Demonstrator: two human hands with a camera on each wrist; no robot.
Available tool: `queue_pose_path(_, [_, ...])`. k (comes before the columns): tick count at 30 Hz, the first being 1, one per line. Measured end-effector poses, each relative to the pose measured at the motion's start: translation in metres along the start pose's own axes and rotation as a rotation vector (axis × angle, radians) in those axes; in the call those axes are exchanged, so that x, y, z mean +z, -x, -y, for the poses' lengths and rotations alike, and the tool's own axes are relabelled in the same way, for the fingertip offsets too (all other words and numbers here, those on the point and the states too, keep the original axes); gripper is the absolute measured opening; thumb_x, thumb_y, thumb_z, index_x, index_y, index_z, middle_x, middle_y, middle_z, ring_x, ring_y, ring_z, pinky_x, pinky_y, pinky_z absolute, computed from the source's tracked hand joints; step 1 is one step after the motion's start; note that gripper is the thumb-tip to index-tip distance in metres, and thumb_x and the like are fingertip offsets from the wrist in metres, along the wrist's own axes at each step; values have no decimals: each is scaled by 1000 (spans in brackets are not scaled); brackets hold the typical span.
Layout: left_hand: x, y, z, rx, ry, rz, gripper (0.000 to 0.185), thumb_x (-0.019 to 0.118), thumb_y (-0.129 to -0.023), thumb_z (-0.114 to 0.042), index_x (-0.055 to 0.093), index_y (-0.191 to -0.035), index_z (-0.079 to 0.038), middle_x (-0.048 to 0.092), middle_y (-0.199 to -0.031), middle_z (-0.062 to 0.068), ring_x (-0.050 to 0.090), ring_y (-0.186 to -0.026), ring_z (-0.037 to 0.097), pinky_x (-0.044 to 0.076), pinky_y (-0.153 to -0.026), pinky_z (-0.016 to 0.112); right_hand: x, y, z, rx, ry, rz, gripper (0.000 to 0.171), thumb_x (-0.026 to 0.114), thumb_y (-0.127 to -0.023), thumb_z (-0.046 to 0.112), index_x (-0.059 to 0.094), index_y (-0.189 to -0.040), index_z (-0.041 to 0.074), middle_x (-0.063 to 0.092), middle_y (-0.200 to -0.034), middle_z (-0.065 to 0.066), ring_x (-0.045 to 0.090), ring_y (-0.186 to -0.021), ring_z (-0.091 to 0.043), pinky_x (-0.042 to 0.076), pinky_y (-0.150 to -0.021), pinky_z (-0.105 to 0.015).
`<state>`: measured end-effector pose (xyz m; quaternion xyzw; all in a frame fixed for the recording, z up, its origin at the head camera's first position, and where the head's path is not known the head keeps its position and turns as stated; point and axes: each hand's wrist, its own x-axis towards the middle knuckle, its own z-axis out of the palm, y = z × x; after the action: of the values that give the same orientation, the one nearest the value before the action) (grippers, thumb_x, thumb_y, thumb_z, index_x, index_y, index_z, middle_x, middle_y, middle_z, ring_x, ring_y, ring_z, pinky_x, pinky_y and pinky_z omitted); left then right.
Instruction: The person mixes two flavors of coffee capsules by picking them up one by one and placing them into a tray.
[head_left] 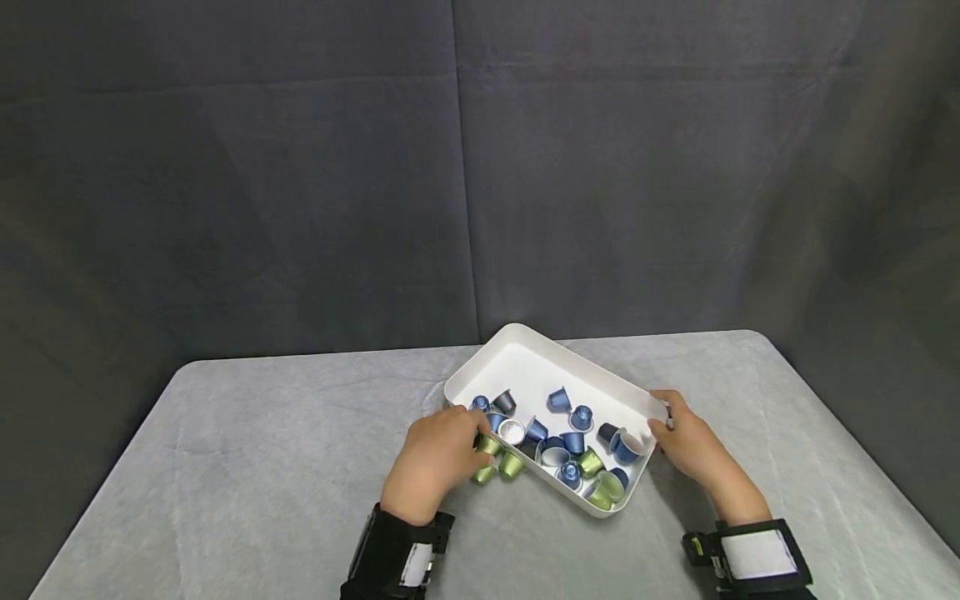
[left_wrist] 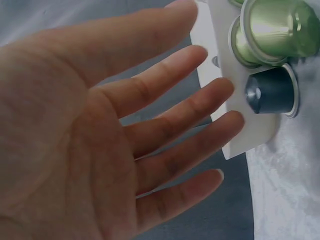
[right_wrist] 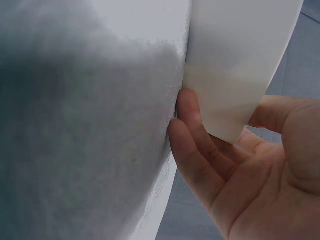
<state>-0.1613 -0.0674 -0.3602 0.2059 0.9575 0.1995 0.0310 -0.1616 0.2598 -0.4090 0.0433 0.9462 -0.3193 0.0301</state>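
Observation:
A white rectangular tray [head_left: 525, 346] sits askew on the grey cloth and holds several blue capsules [head_left: 573, 442] and green capsules [head_left: 600, 496]. My left hand [head_left: 442, 450] lies flat at the tray's near-left edge. Its straight fingers [left_wrist: 200, 110] touch the white edge [left_wrist: 220, 60] and hold nothing. Beside those fingers lie green capsules [left_wrist: 277, 27] and a dark blue capsule [left_wrist: 270, 92]. My right hand [head_left: 686, 442] grips the tray's right corner, thumb on the rim. Its fingers [right_wrist: 192, 130] lie under the tray's wall [right_wrist: 240, 60].
The table is covered with grey cloth [head_left: 262, 467] and has rounded far corners. A dark fabric backdrop [head_left: 450, 167] hangs behind it. A few green capsules [head_left: 498, 465] lie right at the tray's near-left edge. Both wrists carry black straps.

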Motion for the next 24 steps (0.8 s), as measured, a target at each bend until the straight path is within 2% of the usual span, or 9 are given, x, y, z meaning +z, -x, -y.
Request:
queue_pose_path(9, [9, -3, 1, 18, 17, 24, 17, 84, -75, -17, 74, -89, -17, 71, -85, -7, 63, -75, 14, 48, -64, 35, 0, 0, 1, 10, -8, 7, 48, 50, -100, 7, 32, -141, -10, 58, -107, -29, 58, -80, -29, 47, -66, -40])
queue_pose_path(14, [13, -5, 1, 23, 21, 46, 17, 84, -75, -15, 72, -87, -16, 69, -86, -6, 58, -71, 12, 47, -62, 34, 0, 0, 1, 16, -12, 12, 48, 50, -100, 8, 31, -141, -9, 58, -107, -29, 58, -79, -28, 47, -64, -39])
queue_pose_path(24, [16, -2, -2, -11, 55, 98, 23, 86, -70, -4, 66, -78, -14, 61, -77, -5, 52, -65, 11, 44, -58, 30, 0, 1, 1, 14, -11, 11, 48, 49, -100, 8, 31, -141, -9, 58, -104, -27, 57, -77, -26, 46, -62, -38])
